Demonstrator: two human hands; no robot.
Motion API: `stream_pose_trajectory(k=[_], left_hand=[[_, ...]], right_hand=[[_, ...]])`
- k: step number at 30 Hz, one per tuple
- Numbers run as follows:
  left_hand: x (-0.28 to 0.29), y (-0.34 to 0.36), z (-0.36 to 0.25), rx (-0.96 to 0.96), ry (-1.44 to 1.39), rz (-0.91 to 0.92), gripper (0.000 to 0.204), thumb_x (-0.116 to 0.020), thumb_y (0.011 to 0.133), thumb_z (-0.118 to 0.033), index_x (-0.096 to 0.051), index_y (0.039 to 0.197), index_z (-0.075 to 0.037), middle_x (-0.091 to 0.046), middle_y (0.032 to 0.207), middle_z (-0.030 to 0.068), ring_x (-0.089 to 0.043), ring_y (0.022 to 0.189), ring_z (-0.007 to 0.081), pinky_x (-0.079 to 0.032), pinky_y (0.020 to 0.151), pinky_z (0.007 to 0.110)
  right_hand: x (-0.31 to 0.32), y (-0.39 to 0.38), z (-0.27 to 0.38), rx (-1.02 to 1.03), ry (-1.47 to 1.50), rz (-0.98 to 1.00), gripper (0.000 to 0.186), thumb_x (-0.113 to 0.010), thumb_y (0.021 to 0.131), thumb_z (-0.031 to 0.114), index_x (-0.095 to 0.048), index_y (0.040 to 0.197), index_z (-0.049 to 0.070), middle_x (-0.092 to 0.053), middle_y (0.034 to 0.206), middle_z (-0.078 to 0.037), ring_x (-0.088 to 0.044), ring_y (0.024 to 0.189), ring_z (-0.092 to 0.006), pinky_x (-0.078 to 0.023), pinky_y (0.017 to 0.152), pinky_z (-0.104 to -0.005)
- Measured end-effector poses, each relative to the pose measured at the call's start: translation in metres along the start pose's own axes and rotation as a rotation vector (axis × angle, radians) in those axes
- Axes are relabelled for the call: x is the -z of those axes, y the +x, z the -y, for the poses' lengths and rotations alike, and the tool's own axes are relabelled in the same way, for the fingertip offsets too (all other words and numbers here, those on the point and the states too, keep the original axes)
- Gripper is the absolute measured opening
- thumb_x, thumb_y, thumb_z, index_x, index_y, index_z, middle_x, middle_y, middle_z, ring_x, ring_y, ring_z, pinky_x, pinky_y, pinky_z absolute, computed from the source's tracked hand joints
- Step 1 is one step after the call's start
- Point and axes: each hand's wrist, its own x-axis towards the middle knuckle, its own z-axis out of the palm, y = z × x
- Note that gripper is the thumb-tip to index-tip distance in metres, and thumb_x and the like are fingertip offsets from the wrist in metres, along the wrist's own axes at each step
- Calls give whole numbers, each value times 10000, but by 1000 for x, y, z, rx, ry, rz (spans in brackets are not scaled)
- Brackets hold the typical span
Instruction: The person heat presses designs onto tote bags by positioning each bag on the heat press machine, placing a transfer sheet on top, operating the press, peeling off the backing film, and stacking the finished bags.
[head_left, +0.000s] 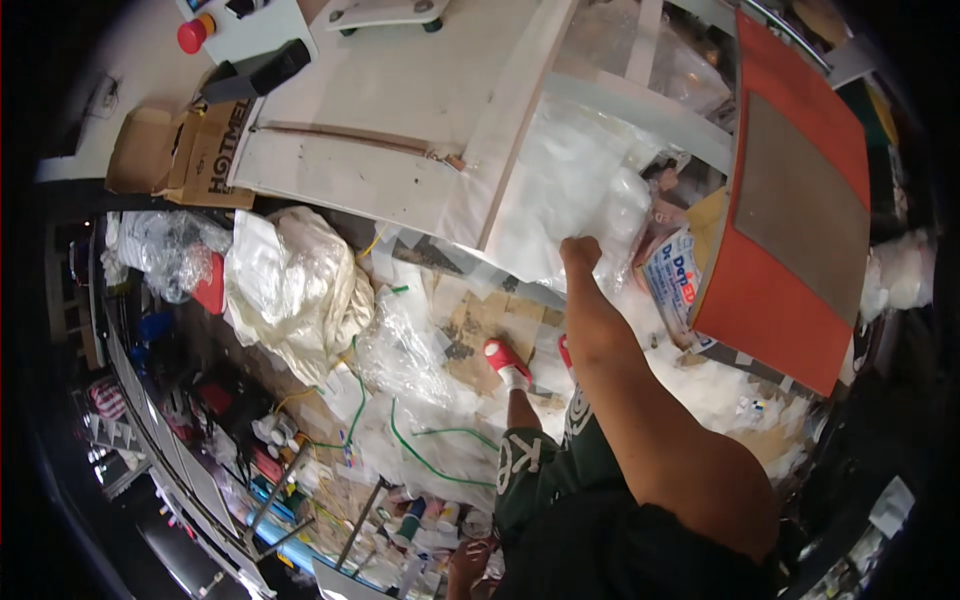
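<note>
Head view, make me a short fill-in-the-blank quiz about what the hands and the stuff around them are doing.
1. The right hand grips a bundle of clear ____ bags.
2. The curved panel beside that hand is grey and ____.
3. The shoe on the littered floor is white and ____.
4. The thin cord looping over the floor is ____.

Missing words: plastic; orange; red; green

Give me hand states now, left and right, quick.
Right hand: closed in a fist on the clear plastic bag at the machine's edge.
Left hand: low by the hip, fingers loosely open, nothing visibly held.
</note>
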Motion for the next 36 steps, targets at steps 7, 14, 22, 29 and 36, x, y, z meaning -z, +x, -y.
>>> stream_pose_trajectory(k=[7,14,22,29,36], left_hand=[[89,105,82,-204,148,-55,409,-770,804,-301,-637,1104,-58,-744,930,96,-729,867,214,-568,750,354],[170,152,17,-187,104,-73,344,-746,843,-269,-640,1072,-36,-719,949,130,-717,855,239,-573,747,352],[207,159,36,-196,111,63,383,-802,797,-186,-604,1075,-12,-711,963,139,-715,895,241,-576,759,357],[215,163,-14,-124,206,97,423,-784,806,-191,-582,1121,7,-704,1012,140,-712,891,238,-573,779,347],[211,187,-29,-142,198,59,443,-775,798,-205,-589,1144,0,-716,968,142,-711,871,234,-574,772,342]], right_hand=[[24,-27,6,122,49,83,266,-625,768,229,-684,774,-30,-705,876,-240,-690,849,-411,-558,781,-449],[29,-28,-3,-165,43,-63,660,-749,765,392,-504,1127,-103,-656,1078,-281,-665,979,-422,-546,866,-439],[11,-80,33,-253,71,-207,715,-832,719,365,-466,1187,-33,-514,1193,-216,-524,1147,-413,-506,939,-486],[5,-78,26,-237,38,-332,558,-801,755,345,-525,1128,35,-587,1141,-149,-592,1064,-375,-528,856,-494],[31,-69,10,-82,325,-358,305,-790,727,252,-611,822,24,-684,810,-191,-682,812,-381,-548,777,-406]])
